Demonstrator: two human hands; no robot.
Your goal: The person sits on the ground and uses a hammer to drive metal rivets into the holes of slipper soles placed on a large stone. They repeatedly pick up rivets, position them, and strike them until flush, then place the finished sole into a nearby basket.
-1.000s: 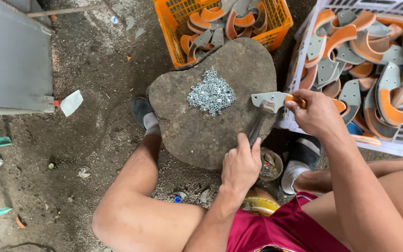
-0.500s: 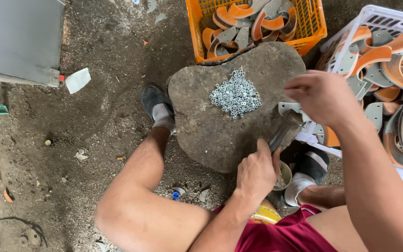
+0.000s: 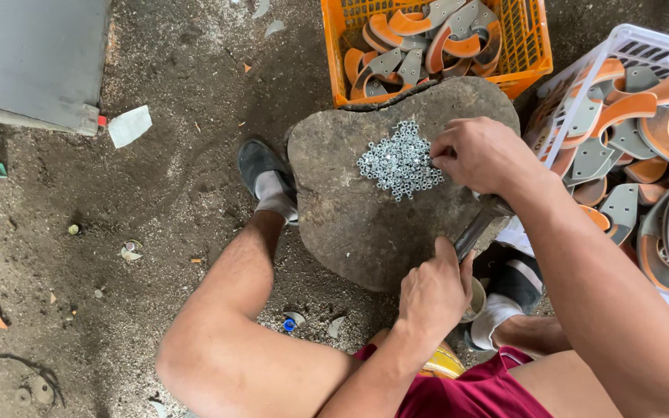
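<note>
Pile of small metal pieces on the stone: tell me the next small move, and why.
Probably pinch one piece from the pile of small metal pieces: the right hand has its fingertips at the pile's edge, while the left hand grips a dark metal tool beside the flat stone.

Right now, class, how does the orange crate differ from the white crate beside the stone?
1. The orange crate has orange mesh walls; the white crate has white ones.
2. The orange crate lies beyond the flat stone, wholly in view but for its top; the white crate sits to the right, cut off by the frame's edge.
Both hold curved grey and orange parts.
</note>
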